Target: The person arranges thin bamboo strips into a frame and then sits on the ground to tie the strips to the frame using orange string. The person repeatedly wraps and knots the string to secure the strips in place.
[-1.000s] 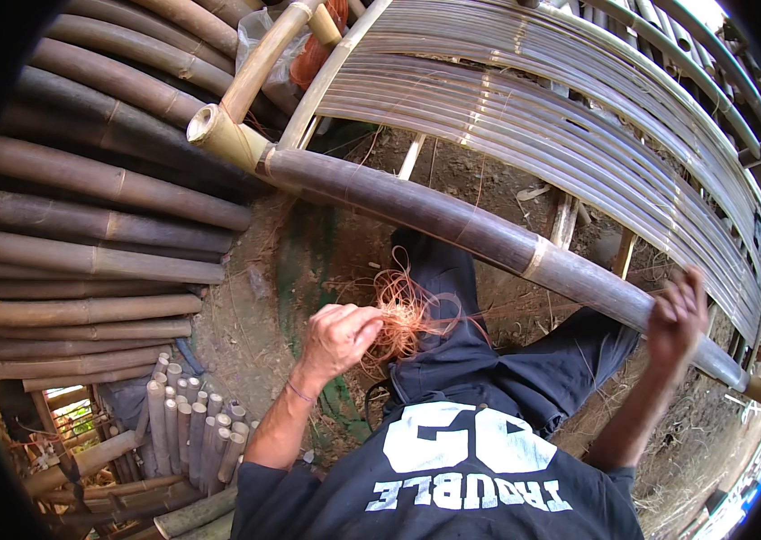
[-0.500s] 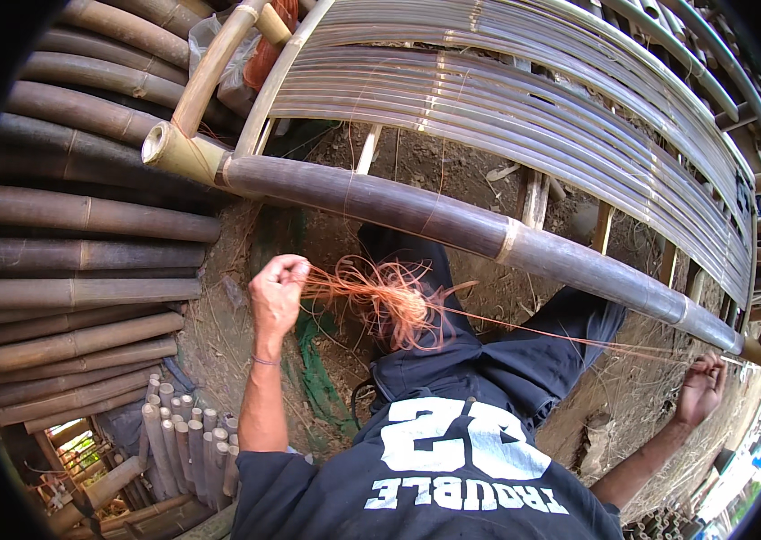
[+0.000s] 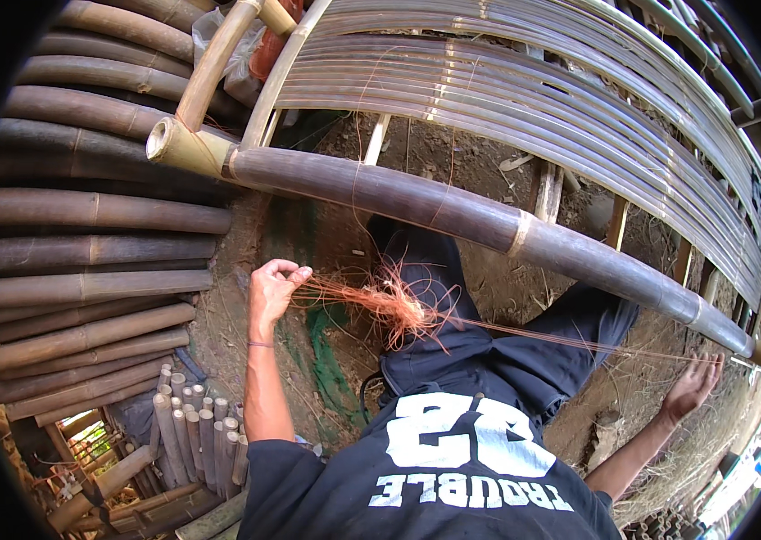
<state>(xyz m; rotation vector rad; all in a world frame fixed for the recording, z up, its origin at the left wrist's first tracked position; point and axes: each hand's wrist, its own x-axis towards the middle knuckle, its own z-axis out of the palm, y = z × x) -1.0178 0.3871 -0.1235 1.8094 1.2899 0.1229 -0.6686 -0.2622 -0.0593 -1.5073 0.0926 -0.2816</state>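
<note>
A tangled bundle of thin orange strands (image 3: pixel 398 310) hangs above my lap, near my dark trousers. At its left end my left hand (image 3: pixel 274 292) is closed in a pinch, thumb and fingertips gripping the strands. A few long strands (image 3: pixel 579 342) run almost straight from the tangle across to the far right. There my right hand (image 3: pixel 692 387) is stretched out, with the strands meeting its fingers; the fingers are fairly straight, and the exact grip is too small to make out. Just beyond the tangle lies the thick dark bamboo pole (image 3: pixel 389 196) of a bamboo frame.
Split-bamboo slats (image 3: pixel 489 90) form a flat surface behind the pole. Thick bamboo poles (image 3: pixel 101 211) are stacked on the left, above a cluster of short upright bamboo pieces (image 3: pixel 196 423). Green netting (image 3: pixel 331 369) lies on the dirt ground. A clear plastic bag (image 3: pixel 223 45) is at the upper left.
My right hand's fingers have gone from curled to straighter, with the strands still reaching them. The tangle looks looser and hangs slightly lower. My left hand keeps its pinch. The view has shifted slightly.
</note>
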